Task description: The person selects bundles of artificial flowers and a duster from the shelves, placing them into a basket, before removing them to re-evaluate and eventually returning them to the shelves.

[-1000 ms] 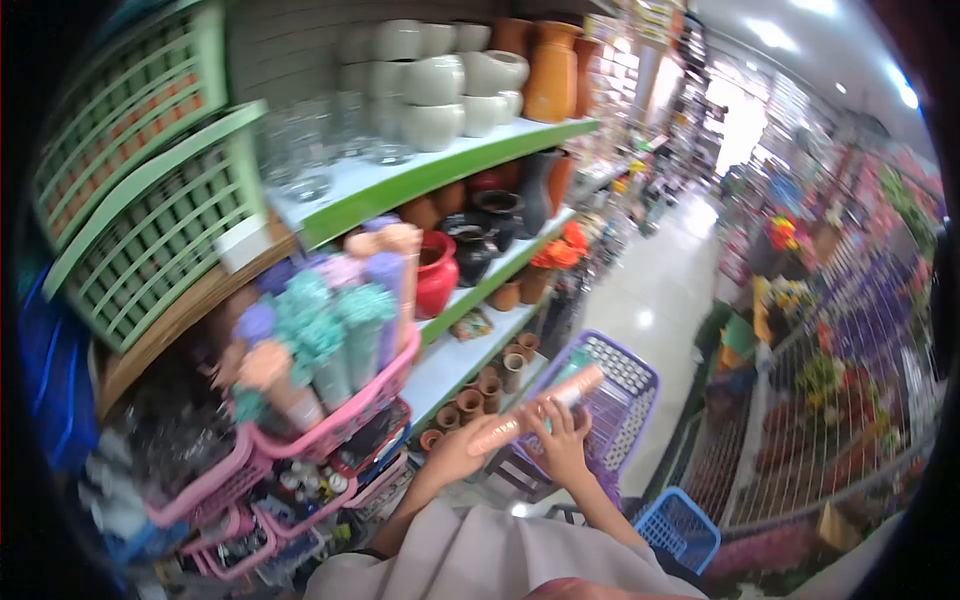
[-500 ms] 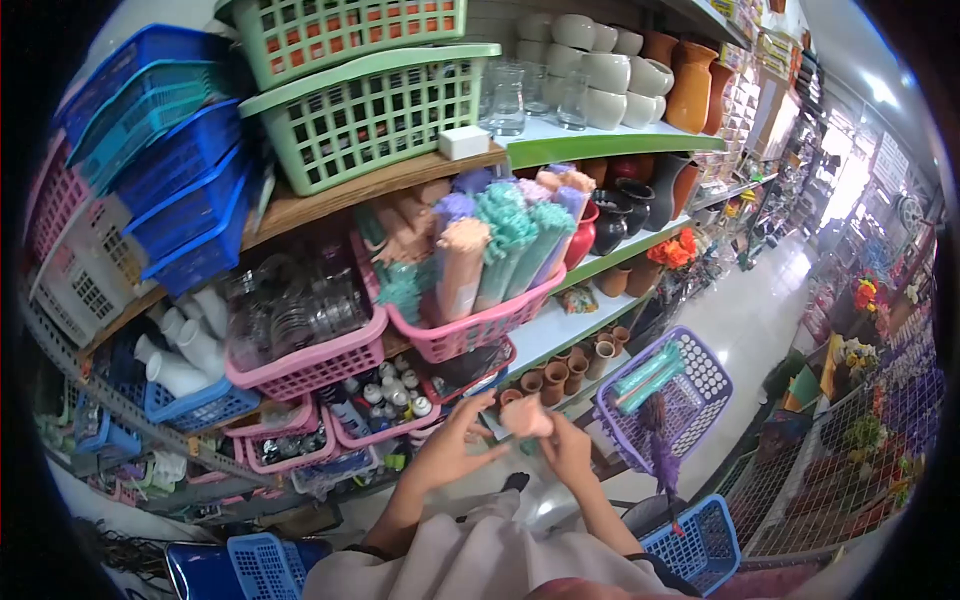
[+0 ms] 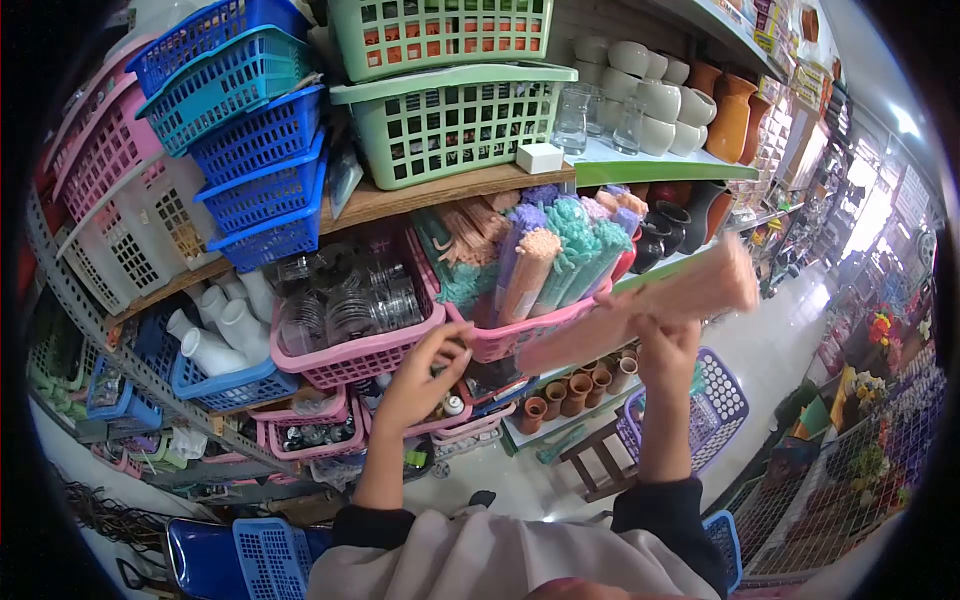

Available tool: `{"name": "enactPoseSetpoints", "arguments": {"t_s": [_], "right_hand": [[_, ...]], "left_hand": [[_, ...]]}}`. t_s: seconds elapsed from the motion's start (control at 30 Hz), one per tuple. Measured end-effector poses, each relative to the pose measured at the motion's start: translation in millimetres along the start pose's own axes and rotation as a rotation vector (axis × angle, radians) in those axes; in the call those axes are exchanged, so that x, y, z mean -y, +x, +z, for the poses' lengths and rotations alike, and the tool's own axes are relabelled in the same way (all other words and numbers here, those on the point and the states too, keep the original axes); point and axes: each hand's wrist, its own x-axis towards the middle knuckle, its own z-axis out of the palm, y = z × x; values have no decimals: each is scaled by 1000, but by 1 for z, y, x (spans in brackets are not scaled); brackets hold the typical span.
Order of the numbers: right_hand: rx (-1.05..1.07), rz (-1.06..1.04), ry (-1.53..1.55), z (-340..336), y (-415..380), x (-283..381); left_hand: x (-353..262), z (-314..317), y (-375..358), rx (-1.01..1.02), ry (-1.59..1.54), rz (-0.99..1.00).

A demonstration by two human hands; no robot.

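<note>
My right hand (image 3: 665,352) grips a long peach bundle of pipe cleaners (image 3: 700,285), tilted up to the right and blurred by motion. The bundle's lower left end passes in front of a pink basket (image 3: 500,343). That basket holds more bundles: an upright peach bundle (image 3: 530,275), teal bundles (image 3: 578,245) and purple ones. My left hand (image 3: 425,380) holds nothing; its fingers are apart and slightly bent, near the left front corner of the same basket.
Left of the bundles stands a pink basket of clear plastic items (image 3: 350,370). Green baskets (image 3: 450,130) are stacked above on a wooden shelf (image 3: 400,210). Small clay pots (image 3: 575,395) line a lower shelf. Beyond my right arm are a purple basket (image 3: 728,385) and a brown stool (image 3: 598,470).
My right hand has risen and moved right with the peach bundle, now turned lengthwise across the view. My left hand has moved up and left, away from the bundle. The view has shifted.
</note>
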Motion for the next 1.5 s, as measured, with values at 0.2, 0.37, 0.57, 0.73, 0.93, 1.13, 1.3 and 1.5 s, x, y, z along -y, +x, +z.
{"name": "enactPoseSetpoints", "arguments": {"t_s": [0.2,0.37,0.57,0.73,0.93,1.13,1.3,1.5], "right_hand": [[205,-89,-60,64,58,-20],[318,5,-163,97,70,-61],[473,36,-292,93,78,-75],[384,-367,-568,95,87,-46],[463,-551,-1163,92,101,-45],[474,-619,-1349,95,101,-67],[467,-603,-1519,96,102,-71],[363,-652,-1662,90,104,-88]], "left_hand": [[-15,-15,48,-88,382,266],[11,-13,75,-171,498,294],[43,-10,80,-134,472,153],[53,-11,84,-17,453,80],[62,1,84,-205,606,179],[63,8,85,-330,680,116],[66,13,94,-374,712,116],[64,24,101,-439,747,55]]}}
